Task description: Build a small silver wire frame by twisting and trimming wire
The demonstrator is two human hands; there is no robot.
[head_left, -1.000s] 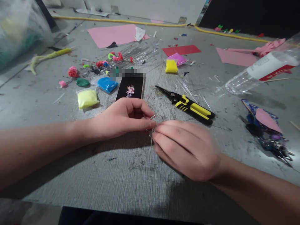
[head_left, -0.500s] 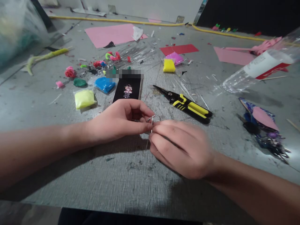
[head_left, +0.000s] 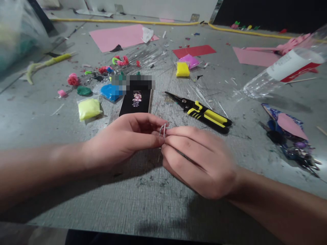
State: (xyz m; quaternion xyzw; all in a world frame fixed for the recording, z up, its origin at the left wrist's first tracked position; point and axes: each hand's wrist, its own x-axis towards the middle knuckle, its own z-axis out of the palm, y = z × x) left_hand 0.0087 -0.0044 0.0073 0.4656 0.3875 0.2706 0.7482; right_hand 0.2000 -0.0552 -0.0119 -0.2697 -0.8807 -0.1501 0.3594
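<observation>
Between my hands is a thin silvery wire point(head_left: 165, 128), bent into a small loop with a twisted part. My left hand point(head_left: 127, 136) pinches it between thumb and fingertips. From the other side my right hand point(head_left: 196, 156) grips the same wire, its fingers curled and pressed together. The wire's lower end is mostly hidden behind my fingers. Just beyond my left hand lies a phone point(head_left: 136, 103) with its screen lit. Black-and-yellow pliers point(head_left: 201, 114) rest on the table past my right hand, jaws pointing to the upper left.
Packs of yellow point(head_left: 89, 109), blue point(head_left: 110, 92) and brighter yellow clay point(head_left: 183, 69) lie about the grey table point(head_left: 143, 211). A clear bottle point(head_left: 278, 76) leans in at right, above a bunch of keys and trinkets point(head_left: 293, 146). Pink paper point(head_left: 114, 37) and a yellow cable point(head_left: 127, 22) lie farther back.
Both hands keep hold of the wire. The wire loop has turned, standing more upright between the fingertips. The view has shifted slightly.
</observation>
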